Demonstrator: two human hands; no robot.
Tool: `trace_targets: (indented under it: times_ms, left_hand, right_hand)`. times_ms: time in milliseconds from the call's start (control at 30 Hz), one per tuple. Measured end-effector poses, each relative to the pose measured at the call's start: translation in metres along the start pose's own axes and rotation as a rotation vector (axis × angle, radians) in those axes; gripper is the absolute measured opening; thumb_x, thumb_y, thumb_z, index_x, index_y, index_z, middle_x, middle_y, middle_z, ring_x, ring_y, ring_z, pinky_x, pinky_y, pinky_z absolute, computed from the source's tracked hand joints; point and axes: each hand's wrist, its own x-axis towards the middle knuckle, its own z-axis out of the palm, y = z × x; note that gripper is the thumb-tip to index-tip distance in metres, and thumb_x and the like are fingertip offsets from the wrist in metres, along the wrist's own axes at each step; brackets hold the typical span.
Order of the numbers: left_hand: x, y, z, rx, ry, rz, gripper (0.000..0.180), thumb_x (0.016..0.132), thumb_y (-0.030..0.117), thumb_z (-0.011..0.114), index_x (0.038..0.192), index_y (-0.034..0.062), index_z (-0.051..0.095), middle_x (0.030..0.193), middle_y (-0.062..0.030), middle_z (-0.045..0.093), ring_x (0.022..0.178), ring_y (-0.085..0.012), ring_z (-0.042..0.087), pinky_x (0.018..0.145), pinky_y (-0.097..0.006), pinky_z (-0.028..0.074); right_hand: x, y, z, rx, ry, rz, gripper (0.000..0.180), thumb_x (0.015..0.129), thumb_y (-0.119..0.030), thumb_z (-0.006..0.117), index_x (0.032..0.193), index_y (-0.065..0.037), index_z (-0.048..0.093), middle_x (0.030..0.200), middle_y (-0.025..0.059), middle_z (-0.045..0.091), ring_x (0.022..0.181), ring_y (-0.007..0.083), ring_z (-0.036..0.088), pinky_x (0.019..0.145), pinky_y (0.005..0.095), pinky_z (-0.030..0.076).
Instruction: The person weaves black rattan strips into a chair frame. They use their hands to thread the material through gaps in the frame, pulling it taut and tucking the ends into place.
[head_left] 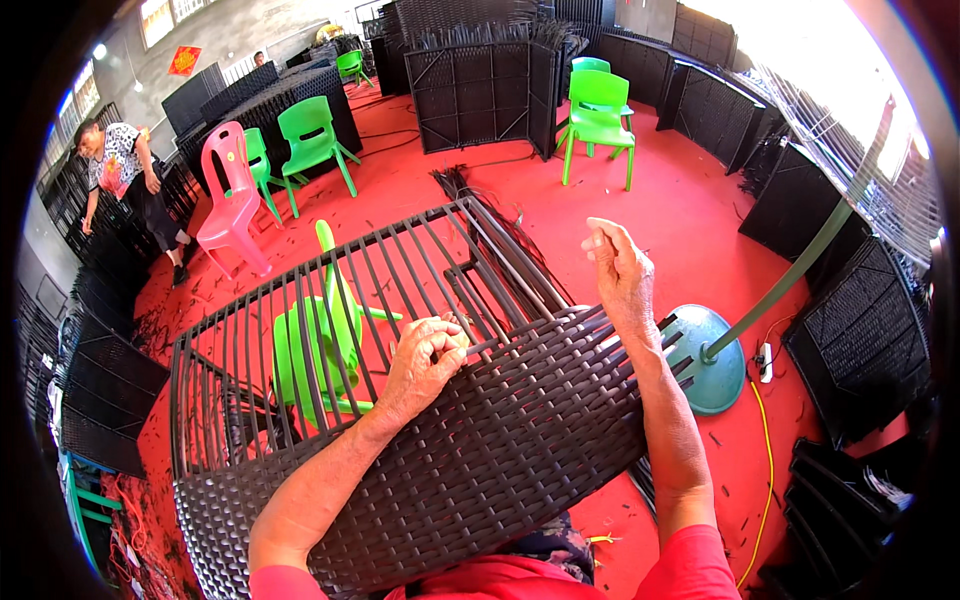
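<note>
A panel of black woven strips [490,420] lies across my lap. Its near part is closely woven; its far part is a frame of bare black bars [290,320]. My left hand [425,365] is at the edge of the weave, its fingers closed on a dark weaving strip, mostly hidden beneath them. Over the panel's right end, my right hand [622,270] is raised, fingers loosely bent and apart, with nothing visible in them. Short strip ends [675,355] stick out at the right edge below it.
A green chair [320,345] stands beyond the frame. At the right are a round teal base [705,370] with a pole and a yellow cord [768,450]. A pink chair [230,195], green chairs [600,115] and black woven panels [470,95] stand around. Another person [125,170] bends at far left.
</note>
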Motion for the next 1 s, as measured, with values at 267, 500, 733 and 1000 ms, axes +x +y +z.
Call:
trace_targets:
  times_ms: [267,500,733,1000]
  left_hand:
    - [0.000,-0.005,0.000,0.038,-0.007,0.029,0.015,0.076,0.017,0.055,0.069,0.0043,0.058,0.101,-0.0062,0.054,0.104,-0.0214,0.043,0.092,-0.034,0.031]
    - [0.000,-0.001,-0.004,-0.049,0.053,-0.021,0.015,0.076,0.017,0.056,0.070,0.0035,0.057,0.099,-0.0085,0.053,0.102,-0.0212,0.045,0.090,-0.034,0.033]
    - [-0.011,0.005,-0.023,0.078,0.090,-0.007,0.014,0.078,0.018,0.058,0.075,0.0040,0.059,0.107,-0.0077,0.053,0.107,-0.0220,0.044,0.094,-0.035,0.031]
    - [-0.012,0.008,-0.032,-0.030,0.085,-0.092,0.014,0.078,0.017,0.058,0.075,0.0032,0.058,0.103,-0.0080,0.055,0.103,-0.0203,0.046,0.092,-0.036,0.031]
  right_hand:
    - [0.000,-0.021,0.001,0.221,-0.083,0.085,0.014,0.086,-0.008,0.052,0.098,-0.004,0.058,0.071,0.0064,0.060,0.060,0.0098,0.054,0.056,0.0243,0.044]
    - [-0.004,-0.054,0.028,0.167,-0.656,0.019,0.017,0.083,-0.018,0.056,0.090,-0.003,0.062,0.064,0.0085,0.054,0.054,0.0147,0.047,0.053,0.0285,0.041]
    - [-0.008,-0.069,0.040,0.071,-1.133,0.110,0.030,0.084,-0.033,0.051,0.087,-0.006,0.062,0.058,0.0097,0.052,0.051,0.0195,0.048,0.052,0.0333,0.040]
    - [-0.016,-0.069,0.046,0.181,-1.170,0.370,0.037,0.082,-0.039,0.056,0.097,-0.006,0.064,0.057,0.0006,0.052,0.048,0.0075,0.047,0.044,0.0226,0.038]
